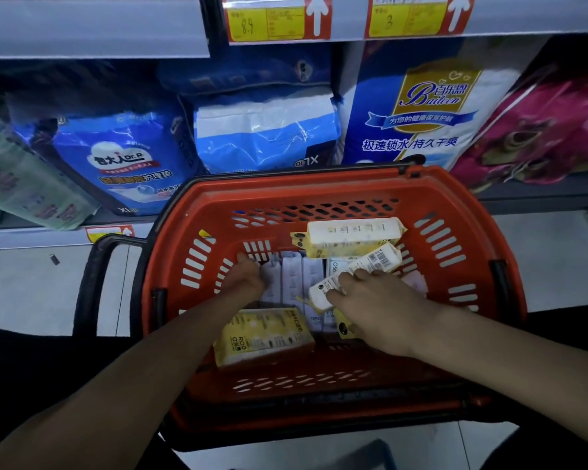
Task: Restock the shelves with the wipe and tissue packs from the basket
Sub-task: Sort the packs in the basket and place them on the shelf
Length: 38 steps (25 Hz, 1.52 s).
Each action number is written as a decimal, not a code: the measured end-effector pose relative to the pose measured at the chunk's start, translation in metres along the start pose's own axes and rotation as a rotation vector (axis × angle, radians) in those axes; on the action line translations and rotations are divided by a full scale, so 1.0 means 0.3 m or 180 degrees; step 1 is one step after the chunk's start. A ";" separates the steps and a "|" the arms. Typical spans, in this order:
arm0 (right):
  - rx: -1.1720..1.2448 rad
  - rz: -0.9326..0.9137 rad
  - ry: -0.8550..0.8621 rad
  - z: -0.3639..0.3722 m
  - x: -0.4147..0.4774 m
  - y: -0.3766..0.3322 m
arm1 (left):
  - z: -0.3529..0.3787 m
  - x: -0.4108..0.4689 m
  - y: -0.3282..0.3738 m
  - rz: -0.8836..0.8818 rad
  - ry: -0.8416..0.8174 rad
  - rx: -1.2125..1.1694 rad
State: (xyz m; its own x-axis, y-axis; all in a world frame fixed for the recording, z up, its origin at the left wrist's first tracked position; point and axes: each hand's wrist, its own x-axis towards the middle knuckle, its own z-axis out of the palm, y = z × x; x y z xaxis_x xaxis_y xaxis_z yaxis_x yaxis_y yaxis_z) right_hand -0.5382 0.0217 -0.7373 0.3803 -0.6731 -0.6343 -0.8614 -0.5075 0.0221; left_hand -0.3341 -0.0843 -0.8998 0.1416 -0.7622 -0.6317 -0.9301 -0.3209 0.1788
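shelving [92, 32] of grey metal fills the back, with soft big bags on the lower board. one shiny blue bag [116, 157] has "dr.p" and "xl" on it. the blue and white bag [265, 130] beside it lies turned, its "xl" upside down. a dark blue bag [421, 106] carries a gold badge with the word "bailoon". at the far right there is a pink flowered bag [540, 130], at the far left a pale green one [24, 191].

in front of the shelves sits a red plastic basket [482, 232] with slotted walls and a black handle [92, 283] folded down at its left. the packs are all inside the basket. a row of pale flat packs [292, 279] stands on edge in the middle. a yellow and white pack [353, 235] lies at the far side, and another yellow pack [265, 334], printed "roo", lies at the near side.

the right hand [381, 310] grasps the near end of a long white pack [370, 262] with a barcode, held slanting over the row. the left hand [245, 279] lies at the left end of the row, with its fingers bent down out of sight; i cannot tell if it grips.

two yellow and red price tags read "8.9" [269, 22] and "3" [408, 18], each with a white arrow.
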 end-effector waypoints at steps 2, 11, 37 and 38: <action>-0.0056 0.0012 -0.0053 -0.012 -0.003 -0.006 | -0.013 -0.006 0.001 -0.0036 0.0019 -0.0028; 0.0165 0.0184 0.0094 -0.104 -0.038 0.009 | -0.338 -0.221 0.040 0.0281 -0.0115 -0.0056; 0.7260 0.1072 0.0999 -0.283 -0.144 0.038 | -0.481 -0.598 0.101 0.4054 0.2180 0.0223; 0.7245 0.1161 0.1029 -0.260 -0.141 0.032 | -0.476 -0.607 0.092 0.4168 0.2131 0.0354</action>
State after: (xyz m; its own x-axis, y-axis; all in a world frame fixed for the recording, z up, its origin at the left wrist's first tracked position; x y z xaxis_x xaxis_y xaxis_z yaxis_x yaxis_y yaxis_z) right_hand -0.5365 0.0034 -0.6499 0.0037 -0.7127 -0.7015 0.3555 0.6566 -0.6652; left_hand -0.3372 -0.0347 -0.6720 -0.7038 -0.5905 0.3950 -0.5321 0.8065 0.2577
